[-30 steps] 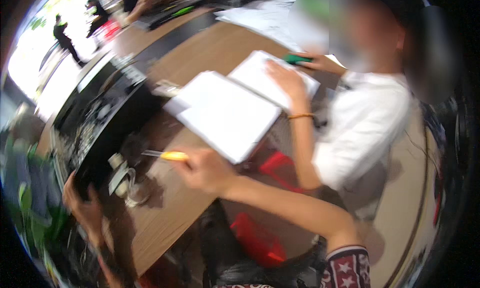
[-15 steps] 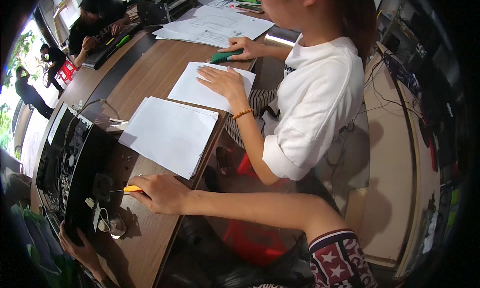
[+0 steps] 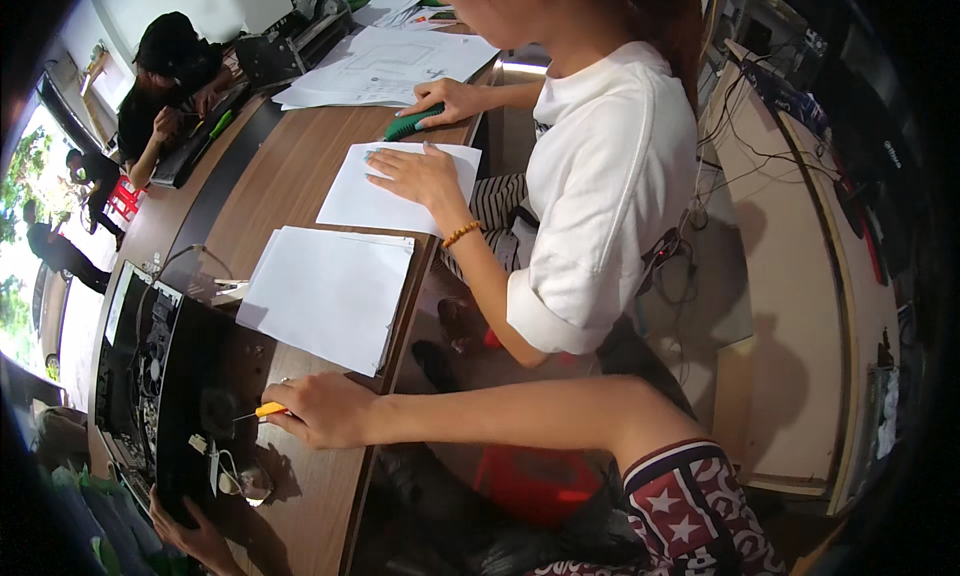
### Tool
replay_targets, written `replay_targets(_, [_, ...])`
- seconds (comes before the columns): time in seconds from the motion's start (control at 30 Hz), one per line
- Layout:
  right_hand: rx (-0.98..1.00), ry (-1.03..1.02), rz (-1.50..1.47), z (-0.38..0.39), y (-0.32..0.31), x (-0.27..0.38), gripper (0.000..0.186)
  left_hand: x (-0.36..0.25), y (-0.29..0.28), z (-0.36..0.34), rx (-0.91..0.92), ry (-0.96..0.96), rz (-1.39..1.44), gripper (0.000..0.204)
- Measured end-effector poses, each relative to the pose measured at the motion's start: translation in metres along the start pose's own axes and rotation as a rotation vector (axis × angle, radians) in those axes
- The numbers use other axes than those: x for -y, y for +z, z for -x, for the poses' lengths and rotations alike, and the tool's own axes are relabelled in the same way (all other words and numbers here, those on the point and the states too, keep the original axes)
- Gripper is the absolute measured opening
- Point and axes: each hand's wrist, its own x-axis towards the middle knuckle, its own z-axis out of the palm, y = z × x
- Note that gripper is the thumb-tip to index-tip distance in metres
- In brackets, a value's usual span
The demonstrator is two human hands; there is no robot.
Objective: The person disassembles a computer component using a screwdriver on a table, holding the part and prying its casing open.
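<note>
My right hand (image 3: 318,411) grips a yellow-handled screwdriver (image 3: 272,409), its thin shaft pointing left toward an open black electronic device (image 3: 140,376) with exposed innards, standing along the desk's left end. My left hand (image 3: 190,531) holds that device by its lower edge. Between my hands, a small white cable (image 3: 225,461) and a small bag of parts (image 3: 255,481) lie on the wooden desk (image 3: 310,496). Just beyond my right hand is a stack of white paper (image 3: 322,296).
A co-worker in a white top (image 3: 600,196) presses one hand on paper (image 3: 420,181), the other on a green object (image 3: 410,124). Another person (image 3: 160,96) works at a dark board (image 3: 200,141); figures (image 3: 95,186) are by the doorway. Red stool (image 3: 520,476) below; cables and boards (image 3: 780,376) right.
The view has swung, steadying from blur; my left hand and the device now appear lower in it. My right hand still holds the screwdriver, now slightly lower and further left in view.
</note>
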Motion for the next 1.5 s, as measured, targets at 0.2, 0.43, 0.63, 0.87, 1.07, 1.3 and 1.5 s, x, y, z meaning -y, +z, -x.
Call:
replay_targets(0.2, [0.002,0.025,-0.053,-0.003,-0.004,0.009,0.025,0.053,0.024,0.004,-0.015,0.008,0.03,0.046])
replay_targets(0.43, [0.024,0.006,-0.028,0.002,-0.004,0.002,0.023,0.038,0.024,0.012,-0.018,-0.032,-0.047,0.047])
replay_targets(0.63, [0.004,-0.01,0.011,-0.002,-0.004,0.002,0.023,0.043,0.023,0.006,-0.037,0.021,0.074,0.046])
replay_targets(0.87, [0.025,-0.01,-0.044,-0.004,0.004,-0.007,0.021,0.041,0.027,0.009,-0.058,0.001,0.001,0.048])
replay_targets(1.07, [-0.019,-0.062,-0.019,-0.004,-0.002,0.001,0.021,0.045,0.024,0.01,-0.044,0.004,0.052,0.047])
replay_targets(1.3, [-0.008,0.01,-0.08,-0.004,-0.009,0.002,0.021,0.04,0.029,0.006,-0.04,0.013,0.034,0.048])
replay_targets(1.5, [-0.04,-0.088,-0.047,-0.006,0.0,-0.004,0.024,0.061,0.032,0.018,-0.034,0.007,-0.002,0.048])
